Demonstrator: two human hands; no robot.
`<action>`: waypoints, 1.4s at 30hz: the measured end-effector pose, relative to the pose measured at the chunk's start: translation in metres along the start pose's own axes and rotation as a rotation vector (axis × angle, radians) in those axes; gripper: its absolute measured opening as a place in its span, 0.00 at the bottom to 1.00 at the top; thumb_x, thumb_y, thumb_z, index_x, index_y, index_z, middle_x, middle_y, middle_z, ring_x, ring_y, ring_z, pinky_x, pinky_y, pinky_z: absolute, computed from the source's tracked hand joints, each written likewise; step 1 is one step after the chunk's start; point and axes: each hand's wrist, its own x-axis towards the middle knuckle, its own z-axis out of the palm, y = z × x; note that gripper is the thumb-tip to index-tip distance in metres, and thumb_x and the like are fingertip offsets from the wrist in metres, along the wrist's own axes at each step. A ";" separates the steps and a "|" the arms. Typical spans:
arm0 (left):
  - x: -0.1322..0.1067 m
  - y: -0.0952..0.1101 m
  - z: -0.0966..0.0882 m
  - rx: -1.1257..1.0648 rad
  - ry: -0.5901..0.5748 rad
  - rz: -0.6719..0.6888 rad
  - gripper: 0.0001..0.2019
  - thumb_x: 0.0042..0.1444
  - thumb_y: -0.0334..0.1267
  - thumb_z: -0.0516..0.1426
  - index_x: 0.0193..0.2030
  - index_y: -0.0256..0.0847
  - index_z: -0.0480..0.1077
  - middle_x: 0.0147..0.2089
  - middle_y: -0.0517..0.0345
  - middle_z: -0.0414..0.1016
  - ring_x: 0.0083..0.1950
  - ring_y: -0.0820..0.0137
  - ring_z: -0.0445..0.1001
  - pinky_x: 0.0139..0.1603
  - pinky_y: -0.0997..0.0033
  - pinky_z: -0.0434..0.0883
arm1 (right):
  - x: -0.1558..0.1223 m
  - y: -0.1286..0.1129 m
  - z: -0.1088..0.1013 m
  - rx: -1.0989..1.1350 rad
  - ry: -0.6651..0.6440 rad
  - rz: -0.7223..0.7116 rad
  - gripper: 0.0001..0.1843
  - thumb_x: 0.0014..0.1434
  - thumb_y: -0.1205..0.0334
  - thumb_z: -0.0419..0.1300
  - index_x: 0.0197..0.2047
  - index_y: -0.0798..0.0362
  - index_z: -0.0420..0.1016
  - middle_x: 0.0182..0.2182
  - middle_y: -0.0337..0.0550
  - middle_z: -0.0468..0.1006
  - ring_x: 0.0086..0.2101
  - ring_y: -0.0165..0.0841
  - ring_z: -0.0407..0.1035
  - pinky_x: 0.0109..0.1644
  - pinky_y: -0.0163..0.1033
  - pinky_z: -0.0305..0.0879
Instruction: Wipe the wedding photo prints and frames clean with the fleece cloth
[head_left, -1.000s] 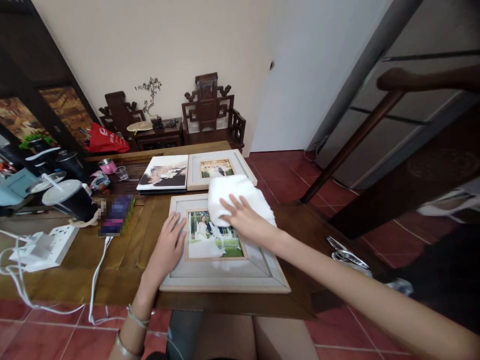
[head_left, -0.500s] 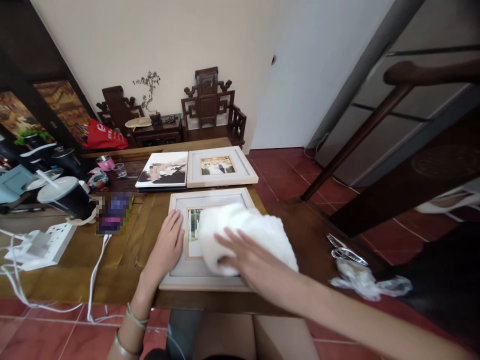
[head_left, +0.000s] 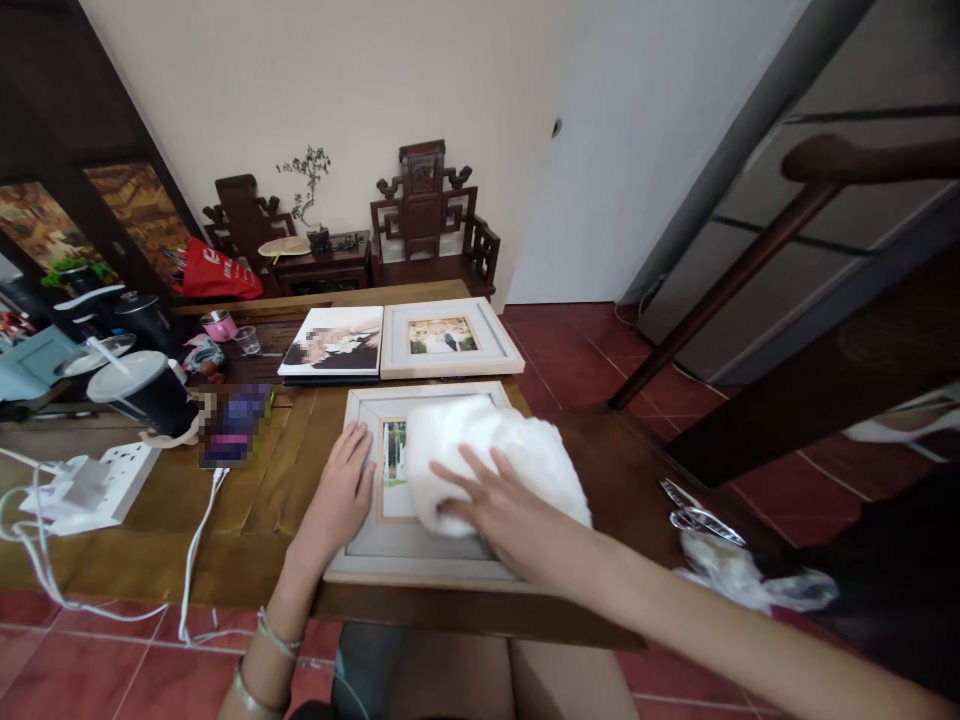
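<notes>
A light-coloured picture frame (head_left: 442, 570) lies flat near the front edge of the wooden table, a photo with greenery partly visible in its middle. My left hand (head_left: 343, 495) rests flat on the frame's left border, fingers stretched out. Over the right part of the frame is a bunched white fluffy cloth (head_left: 544, 455), hiding much of the photo. My right hand (head_left: 502, 505) presses on this cloth with fingers spread, the thumb tucked by its fold.
Behind lie a second frame (head_left: 511, 358) and a photo panel (head_left: 315, 345). To the left are a phone (head_left: 238, 425), a lidded cup (head_left: 142, 395) and a power strip (head_left: 124, 485) with cables. Scissors (head_left: 701, 515) and crumpled clear plastic (head_left: 724, 570) lie at right.
The view has shifted slightly, so everything sits a little further right. The cloth and my right hand have moved slightly on the frame; my left hand stays on its left border.
</notes>
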 end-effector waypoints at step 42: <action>0.000 0.004 -0.004 -0.145 -0.001 -0.034 0.23 0.68 0.40 0.39 0.65 0.34 0.56 0.68 0.44 0.57 0.72 0.65 0.47 0.71 0.54 0.49 | 0.039 -0.001 0.009 -0.105 0.232 -0.064 0.30 0.49 0.81 0.52 0.54 0.52 0.71 0.58 0.51 0.68 0.60 0.52 0.55 0.62 0.61 0.52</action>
